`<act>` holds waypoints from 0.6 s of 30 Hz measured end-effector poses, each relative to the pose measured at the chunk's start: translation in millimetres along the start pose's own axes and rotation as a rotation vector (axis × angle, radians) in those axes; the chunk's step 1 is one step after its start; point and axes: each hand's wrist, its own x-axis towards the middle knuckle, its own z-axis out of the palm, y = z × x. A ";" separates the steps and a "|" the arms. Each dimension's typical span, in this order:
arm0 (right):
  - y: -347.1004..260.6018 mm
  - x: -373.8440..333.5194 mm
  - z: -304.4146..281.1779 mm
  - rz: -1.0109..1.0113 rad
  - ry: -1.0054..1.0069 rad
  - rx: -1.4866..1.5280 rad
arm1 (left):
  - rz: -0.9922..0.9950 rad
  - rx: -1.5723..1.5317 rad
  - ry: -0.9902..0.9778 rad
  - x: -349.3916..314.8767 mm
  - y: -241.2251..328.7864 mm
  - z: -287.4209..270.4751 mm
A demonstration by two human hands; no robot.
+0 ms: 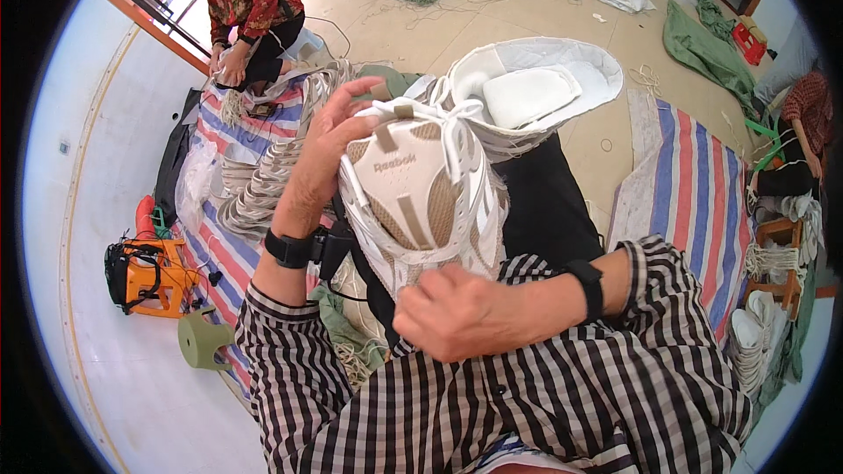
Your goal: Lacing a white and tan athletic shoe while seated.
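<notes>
In front of me is a white and beige shoe upper point(413, 175), its tongue facing me. White shoelace point(452, 145) loops around the top of the tongue and runs down the right side. My left hand point(334, 136) grips its upper left edge, fingers curled behind and thumb along the tongue side. Against its lower end, my right hand point(452, 312) is closed in a pinch; what lies between the fingers is hidden. Just beyond rests another upper with white lining point(601, 79), holding a white pad point(531, 96).
Several stacked uppers point(263, 189) lie on a striped sheet point(233, 276) at left. An orange stool point(162, 276) and a green stool point(204, 338) stand beside it. Another person point(255, 4) works at far left. White shoe pieces point(755, 342) sit at right by a second striped sheet point(689, 184).
</notes>
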 end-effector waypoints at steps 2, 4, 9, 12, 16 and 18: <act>-13.0 10.7 18.3 -0.022 -0.027 -0.124 | -0.006 0.071 0.010 -7.1 -8.6 -8.4; -15.4 25.3 24.1 -0.076 -0.118 -0.316 | -0.001 0.078 0.016 -12.3 -9.1 -11.0; -15.6 16.5 34.1 -0.106 -0.203 -0.262 | -0.002 -0.119 -0.015 -24.1 -27.6 -38.5; 8.7 10.2 -0.4 -0.071 -0.165 0.049 | -0.008 -0.185 -0.063 -20.9 -26.3 -37.2; 40.0 1.2 -52.2 0.328 -0.297 1.014 | 0.012 -0.231 -0.119 -16.9 -29.3 -38.2; 53.9 -19.6 -53.6 0.563 -0.213 0.921 | 0.008 -0.232 -0.129 -14.7 -33.1 -41.2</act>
